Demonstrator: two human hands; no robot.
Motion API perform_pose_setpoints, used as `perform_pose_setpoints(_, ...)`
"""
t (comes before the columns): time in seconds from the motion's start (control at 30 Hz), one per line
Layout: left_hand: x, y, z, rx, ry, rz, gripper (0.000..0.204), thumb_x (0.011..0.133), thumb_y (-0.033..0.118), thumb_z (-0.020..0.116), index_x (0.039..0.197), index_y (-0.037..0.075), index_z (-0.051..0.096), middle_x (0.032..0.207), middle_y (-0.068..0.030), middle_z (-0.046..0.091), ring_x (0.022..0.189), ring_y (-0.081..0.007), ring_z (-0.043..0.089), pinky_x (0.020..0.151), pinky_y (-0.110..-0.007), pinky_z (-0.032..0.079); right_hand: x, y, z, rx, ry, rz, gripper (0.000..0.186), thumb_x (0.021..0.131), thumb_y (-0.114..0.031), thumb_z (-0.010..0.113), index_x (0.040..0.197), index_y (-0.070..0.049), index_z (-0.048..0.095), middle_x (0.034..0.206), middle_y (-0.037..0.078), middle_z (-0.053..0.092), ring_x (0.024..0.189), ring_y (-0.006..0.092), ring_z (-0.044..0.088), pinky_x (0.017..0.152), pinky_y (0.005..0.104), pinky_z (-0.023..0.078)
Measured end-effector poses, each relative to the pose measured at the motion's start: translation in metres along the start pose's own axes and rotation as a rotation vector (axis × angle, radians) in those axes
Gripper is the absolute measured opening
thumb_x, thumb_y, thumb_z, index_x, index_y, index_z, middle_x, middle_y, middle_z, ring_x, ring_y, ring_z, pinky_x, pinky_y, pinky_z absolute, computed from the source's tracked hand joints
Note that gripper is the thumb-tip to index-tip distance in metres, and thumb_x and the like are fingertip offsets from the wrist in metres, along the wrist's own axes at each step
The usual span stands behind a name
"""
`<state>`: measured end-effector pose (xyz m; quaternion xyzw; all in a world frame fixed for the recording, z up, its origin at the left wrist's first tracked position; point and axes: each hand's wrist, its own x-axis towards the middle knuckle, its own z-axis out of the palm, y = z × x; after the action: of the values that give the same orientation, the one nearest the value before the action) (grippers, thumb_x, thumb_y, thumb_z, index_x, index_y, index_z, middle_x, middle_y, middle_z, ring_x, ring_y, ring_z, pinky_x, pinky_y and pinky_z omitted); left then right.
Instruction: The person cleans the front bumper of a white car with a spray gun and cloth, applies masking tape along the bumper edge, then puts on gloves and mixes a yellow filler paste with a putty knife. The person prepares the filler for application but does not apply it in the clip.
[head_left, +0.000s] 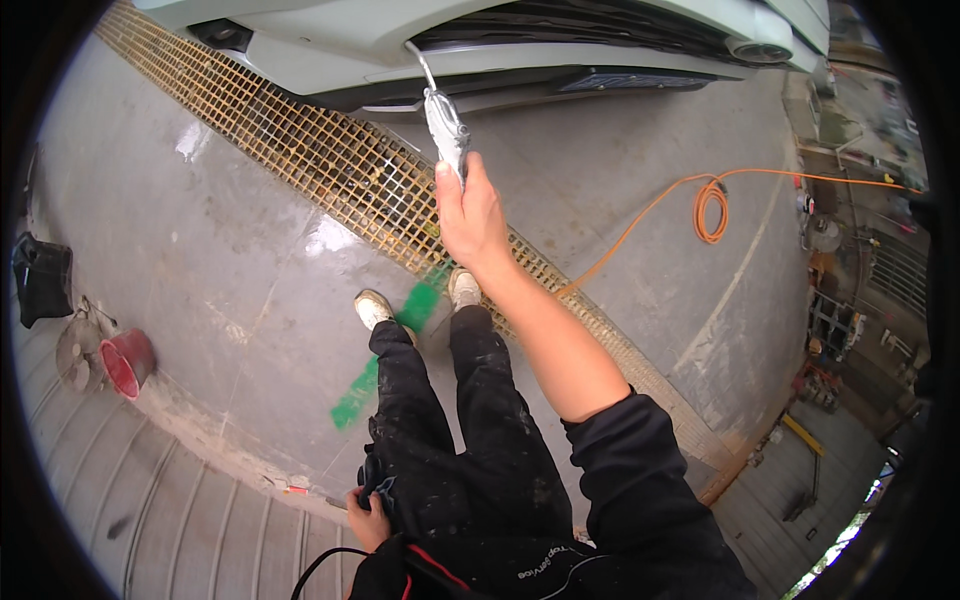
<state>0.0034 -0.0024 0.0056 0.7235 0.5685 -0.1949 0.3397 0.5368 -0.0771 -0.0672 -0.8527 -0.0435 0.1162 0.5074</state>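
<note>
My right hand (472, 218) reaches forward, closed round the lower end of a silvery-white handheld tool (445, 128). A thin, pale curved tube (424, 68) runs from the tool's far end up to the light-coloured car bumper (330, 45), ending beside the dark grille (570, 35). Whether its tip touches the bumper, I cannot tell. Down by my left hip, my left hand (367, 522) is closed by a dark object (372, 482) with a blue-grey bit on it. Its kind is unclear against my black trousers.
A yellowish floor grating (300, 140) crosses diagonally beneath my right arm. An orange hose (711, 212) lies coiled at right. To the left are a red bucket (127, 362) and a black container (42, 280). Green floor marking (425, 300) lies by my shoes.
</note>
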Motion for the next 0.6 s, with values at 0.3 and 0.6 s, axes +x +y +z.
perform_pose_setpoints(0.3,-0.002,0.011,-0.002,-0.016,-0.007,-0.026,0.028,0.09,0.018,0.068,0.11,-0.002,0.063,0.095,-0.0224,0.069,0.089,-0.0367,0.067,0.084,-0.043,0.052,0.002,0.003,0.003,-0.028,0.022,0.129,0.042,0.107,-0.041,0.049,0.105,0.001,0.054,0.073,0.015,0.065,0.073,0.0318,0.068,0.071,0.0451,0.051)
perform_pose_setpoints(0.6,0.003,-0.006,0.002,-0.058,-0.006,0.02,0.028,0.09,0.018,0.067,0.109,-0.003,0.062,0.097,-0.0221,0.068,0.091,-0.0367,0.065,0.086,-0.043,0.051,0.013,0.05,0.001,-0.022,0.021,0.21,0.037,0.109,-0.037,0.046,0.105,-0.001,0.054,0.068,0.006,0.061,0.061,0.0189,0.062,0.059,0.0368,0.051)
